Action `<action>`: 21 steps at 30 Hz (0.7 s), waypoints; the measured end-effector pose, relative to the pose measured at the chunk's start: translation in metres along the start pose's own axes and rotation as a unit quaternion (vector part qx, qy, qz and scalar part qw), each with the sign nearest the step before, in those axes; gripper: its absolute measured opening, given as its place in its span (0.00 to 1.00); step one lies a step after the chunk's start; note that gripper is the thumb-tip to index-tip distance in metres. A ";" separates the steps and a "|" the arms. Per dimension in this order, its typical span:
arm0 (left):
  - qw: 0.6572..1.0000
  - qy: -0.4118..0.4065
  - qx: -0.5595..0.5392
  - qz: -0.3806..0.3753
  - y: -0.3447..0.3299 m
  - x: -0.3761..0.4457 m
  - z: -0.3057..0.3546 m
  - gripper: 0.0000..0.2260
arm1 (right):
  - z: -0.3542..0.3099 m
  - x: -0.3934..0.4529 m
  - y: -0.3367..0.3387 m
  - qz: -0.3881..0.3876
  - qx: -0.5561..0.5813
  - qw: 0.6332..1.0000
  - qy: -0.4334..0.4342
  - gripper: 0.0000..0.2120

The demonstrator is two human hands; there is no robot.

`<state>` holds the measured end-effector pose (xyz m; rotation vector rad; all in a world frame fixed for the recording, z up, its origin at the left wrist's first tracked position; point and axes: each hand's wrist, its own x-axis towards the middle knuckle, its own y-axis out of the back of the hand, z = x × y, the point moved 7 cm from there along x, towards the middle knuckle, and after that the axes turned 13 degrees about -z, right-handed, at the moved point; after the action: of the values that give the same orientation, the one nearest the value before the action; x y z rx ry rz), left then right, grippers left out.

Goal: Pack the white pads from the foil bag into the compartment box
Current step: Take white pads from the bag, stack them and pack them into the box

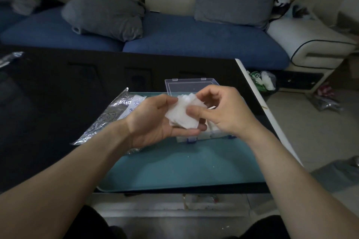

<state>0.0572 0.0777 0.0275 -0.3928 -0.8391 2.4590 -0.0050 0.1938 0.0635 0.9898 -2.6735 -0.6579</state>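
Left hand (155, 120): palm up over the teal tray (174, 169), fingers curled under a small stack of white pads (183, 116), cradling it from below.
Right hand (219, 110): thumb and forefinger pinching the near right part of the same stack, other fingers loosely bent above it.
Step in hand: apparently peeling one pad, or a few, off the stack for a compartment.
Doing it well: slide the thumb sideways to fan the edges, lift only the top layer, keep the left fingers firm so the rest does not slip; lower the pad flat, square to the compartment walls.
Compartment box (206, 134): directly under the hands, near the tray's far right part, clear lid (192, 85) open and leaning toward the table's far edge; white pads already showing along its front row.
Foil bag (108, 116): flat at the tray's left edge, partly on the dark table (58, 93).
Counts: two hands; one box; one foil bag on the tray; a second silvery piece (10, 58) at the table's far left corner; one tray.
Pads in the stack: several, exact number unclear.
Compartments: mostly hidden, uncountable.
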 end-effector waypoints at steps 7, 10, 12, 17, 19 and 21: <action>0.985 -0.017 0.134 0.104 0.018 -0.004 0.003 0.15 | 0.019 -0.005 0.017 -0.030 0.099 0.994 -0.022 0.18; 0.973 -0.048 0.178 0.138 0.025 -0.004 0.007 0.15 | 0.025 -0.008 0.021 -0.072 0.169 0.983 -0.027 0.16; 0.961 -0.066 0.215 0.163 0.029 -0.005 0.011 0.15 | 0.024 -0.011 0.022 -0.096 0.208 0.973 -0.015 0.13; 0.922 -0.085 0.309 0.218 0.029 -0.007 0.018 0.10 | 0.019 -0.012 0.022 -0.130 0.226 0.965 0.002 0.14; 0.906 -0.082 0.345 0.229 0.027 -0.007 0.019 0.10 | 0.020 -0.012 0.020 -0.129 0.199 0.971 -0.003 0.14; 0.898 -0.080 0.367 0.229 0.024 -0.007 0.019 0.10 | 0.022 -0.010 0.020 -0.110 0.178 0.978 -0.014 0.14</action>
<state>0.0460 0.0482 0.0273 -0.1061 0.2060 3.0341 -0.0159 0.2210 0.0532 1.3891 -2.7905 -0.2285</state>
